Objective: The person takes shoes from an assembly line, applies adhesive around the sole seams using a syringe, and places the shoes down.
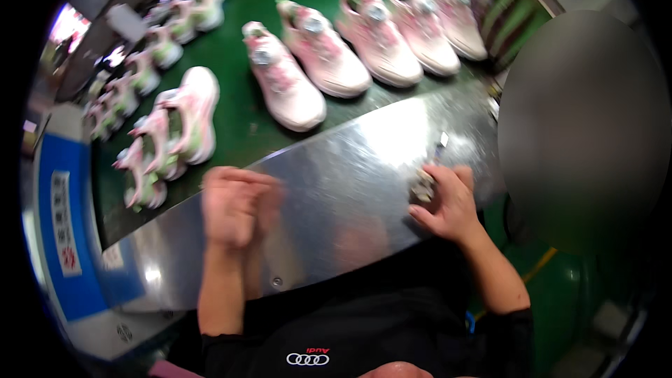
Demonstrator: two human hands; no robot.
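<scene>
Resting at centre frame on the shiny metal ledge (364,168), the blurred left hand (234,206) looks loosely curled, holding nothing, while the right hand (448,203), centre-right, pinches a small metal tool (424,183); pink shoes (308,56) line the green belt (245,108) above.

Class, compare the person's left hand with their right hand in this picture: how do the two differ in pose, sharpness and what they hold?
The left hand is motion-blurred; the right hand is fairly sharp. The left hand is curled loosely with nothing visible in it, while the right hand grips a small metallic tool. The left hand sits near the middle of the shiny metal shelf; the right hand is at its right end. Both are bare and over that shelf, beside the green belt of pink shoes.
</scene>
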